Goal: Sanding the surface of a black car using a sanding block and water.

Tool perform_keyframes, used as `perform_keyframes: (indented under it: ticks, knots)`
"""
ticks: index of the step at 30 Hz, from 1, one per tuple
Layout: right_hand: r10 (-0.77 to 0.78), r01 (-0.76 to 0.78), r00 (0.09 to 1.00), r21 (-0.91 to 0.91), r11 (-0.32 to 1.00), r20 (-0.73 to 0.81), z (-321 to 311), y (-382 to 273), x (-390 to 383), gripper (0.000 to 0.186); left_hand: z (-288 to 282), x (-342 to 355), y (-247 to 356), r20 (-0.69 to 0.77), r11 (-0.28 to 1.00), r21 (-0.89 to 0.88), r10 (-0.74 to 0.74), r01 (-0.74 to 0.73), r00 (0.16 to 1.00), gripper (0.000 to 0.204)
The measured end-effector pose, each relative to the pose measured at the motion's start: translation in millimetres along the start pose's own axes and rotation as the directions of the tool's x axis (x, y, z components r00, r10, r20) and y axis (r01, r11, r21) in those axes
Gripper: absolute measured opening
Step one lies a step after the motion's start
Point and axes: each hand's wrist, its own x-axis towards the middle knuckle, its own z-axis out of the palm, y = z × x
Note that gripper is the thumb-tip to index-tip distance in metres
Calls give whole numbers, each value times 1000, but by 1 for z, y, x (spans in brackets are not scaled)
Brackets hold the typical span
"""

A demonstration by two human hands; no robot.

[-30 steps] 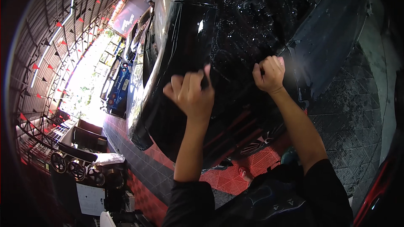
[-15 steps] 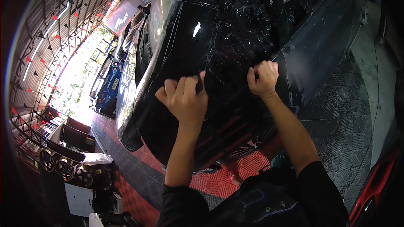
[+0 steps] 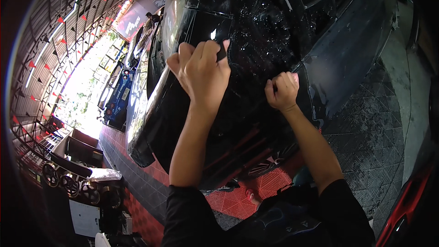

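Observation:
A glossy black car (image 3: 256, 23) fills the upper middle of the head view, its panel wet with droplets and covered by a clear film (image 3: 270, 41). My left hand (image 3: 201, 71) is closed on a small dark tool pressed flat against the panel. My right hand (image 3: 282, 91) is a fist pinching the film's edge lower down on the car's side. Both forearms rise from the lower edge in dark sleeves.
Red and grey grid floor tiles (image 3: 270, 187) lie under the car, with one car wheel (image 3: 270, 167) showing. A blue car (image 3: 118, 96) stands further off by the bright opening. A rack of wheels (image 3: 68, 183) sits lower left. A red car edge (image 3: 407, 210) is lower right.
My left hand has slid upward along the panel with the tool. My right hand has stayed pinching the film at nearly the same spot. The view has tilted slightly.

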Motion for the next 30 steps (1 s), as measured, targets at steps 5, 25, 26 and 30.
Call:
perform_keyframes:
  ticks: [5, 25, 26, 30]
  knots:
    - [28, -28, 1000, 7, 1000, -1, 2, 0, -4, 21, 6, -19, -1, 43, 997, 25, -74, 73, 996, 27]
    - [21, -21, 1000, -7, 1000, -5, 2, 0, 0, 21, 17, 15, 6, -37, 998, 11, -55, 56, 998, 25]
    - [13, -13, 1000, 5, 1000, 2, 2, -4, -2, 21, 18, 31, 7, -32, 999, 25, -43, 44, 999, 25]
    - [11, -11, 1000, -19, 1000, 8, -1, 2, 0, 21, 23, 34, 13, -35, 995, -61, -78, 75, 996, 26]
